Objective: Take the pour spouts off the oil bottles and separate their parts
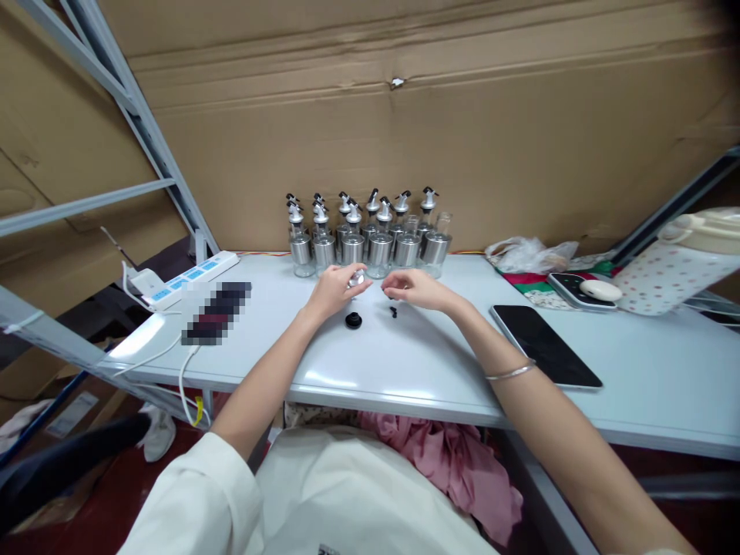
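Observation:
My left hand (334, 293) is closed around a small shiny silver pourer cap (357, 278), partly hidden by the fingers. To its right, my right hand (419, 289) has its fingertips pinched together; whatever may be between them is too small to make out. A round black stopper (353, 320) lies on the white table just below my left hand. Under my right fingertips rests a tiny black piece (394, 312). Behind both hands stand several glass bottles with steel sleeves (352, 248), most topped with silver and black pourers. At the right of the group, a bottle (438, 248) has an uncovered neck.
A power strip (193, 277) and a blurred-out item (216, 314) sit at the left. On the right lie a black-screened tablet (543, 344), a phone-like device (578, 291), a plastic bag (532, 254) and a dotted jug (676, 262). Cardboard (375, 139) stands behind.

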Demonstrator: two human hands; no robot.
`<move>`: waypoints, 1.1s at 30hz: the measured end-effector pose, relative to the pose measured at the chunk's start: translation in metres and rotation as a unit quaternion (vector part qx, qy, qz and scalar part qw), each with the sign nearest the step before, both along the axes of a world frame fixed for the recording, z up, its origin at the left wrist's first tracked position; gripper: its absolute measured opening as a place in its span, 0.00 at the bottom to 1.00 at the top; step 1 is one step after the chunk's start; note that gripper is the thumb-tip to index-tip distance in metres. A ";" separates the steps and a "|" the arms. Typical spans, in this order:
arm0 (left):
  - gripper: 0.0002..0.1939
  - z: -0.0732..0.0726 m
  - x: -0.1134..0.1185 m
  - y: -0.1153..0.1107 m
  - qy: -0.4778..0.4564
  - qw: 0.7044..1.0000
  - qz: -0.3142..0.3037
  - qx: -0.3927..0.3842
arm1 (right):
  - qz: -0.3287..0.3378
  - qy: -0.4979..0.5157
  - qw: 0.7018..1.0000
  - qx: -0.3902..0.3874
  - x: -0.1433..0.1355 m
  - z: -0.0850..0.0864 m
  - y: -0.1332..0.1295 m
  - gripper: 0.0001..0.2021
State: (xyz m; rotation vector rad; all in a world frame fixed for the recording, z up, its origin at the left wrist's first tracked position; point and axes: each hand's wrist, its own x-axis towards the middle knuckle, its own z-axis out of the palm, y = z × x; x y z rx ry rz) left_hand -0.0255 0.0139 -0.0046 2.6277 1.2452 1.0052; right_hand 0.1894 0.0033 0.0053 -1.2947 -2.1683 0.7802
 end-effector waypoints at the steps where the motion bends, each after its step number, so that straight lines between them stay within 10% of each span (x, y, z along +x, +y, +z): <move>1: 0.18 -0.001 0.002 0.000 0.003 1.000 0.001 -0.003 | 0.006 0.030 0.999 0.013 -0.005 0.001 -0.003 0.14; 15: 0.32 -0.003 0.005 -0.004 -0.051 0.990 -0.094 -0.091 | 0.045 0.198 0.979 0.024 -0.035 0.004 -0.020 0.15; 33: 0.18 -0.002 0.007 -0.004 -0.057 0.995 -0.076 0.000 | 0.008 0.198 0.976 -0.095 -0.023 0.007 -0.014 0.24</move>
